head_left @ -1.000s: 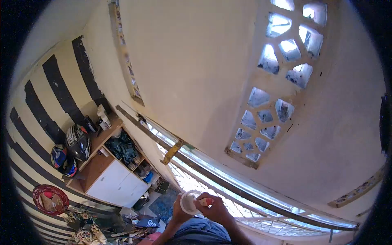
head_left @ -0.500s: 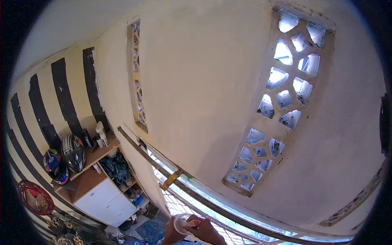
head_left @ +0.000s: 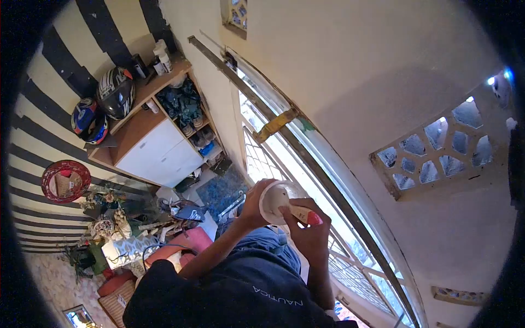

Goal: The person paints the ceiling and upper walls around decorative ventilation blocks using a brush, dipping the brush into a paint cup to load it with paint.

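Note:
My left hand (head_left: 252, 206) is wrapped round a white round tub (head_left: 266, 203), holding it tilted at my front so its mouth faces me. A pale substance (head_left: 279, 195) shows inside. My right hand (head_left: 310, 236) is closed on a paintbrush (head_left: 300, 213) with a wooden handle, a red end and some lettering. Its other end reaches over the tub's mouth, and the fingers hide its bristles. Both hands are near each other, in front of my dark shirt (head_left: 235, 287).
A metal rail (head_left: 240, 85) with a yellowish bracket (head_left: 276, 124) runs above the bright grilled window (head_left: 350, 262). To the left stands a cabinet (head_left: 164, 156) bearing helmets (head_left: 116, 93) and bottles (head_left: 163, 57). Below are a red cushioned seat (head_left: 191, 240) and a blue mat (head_left: 221, 191).
My view has tilted down, bringing my torso, forearms and the floor into sight. The tub and both hands now appear higher in view, with the brush still held at the tub.

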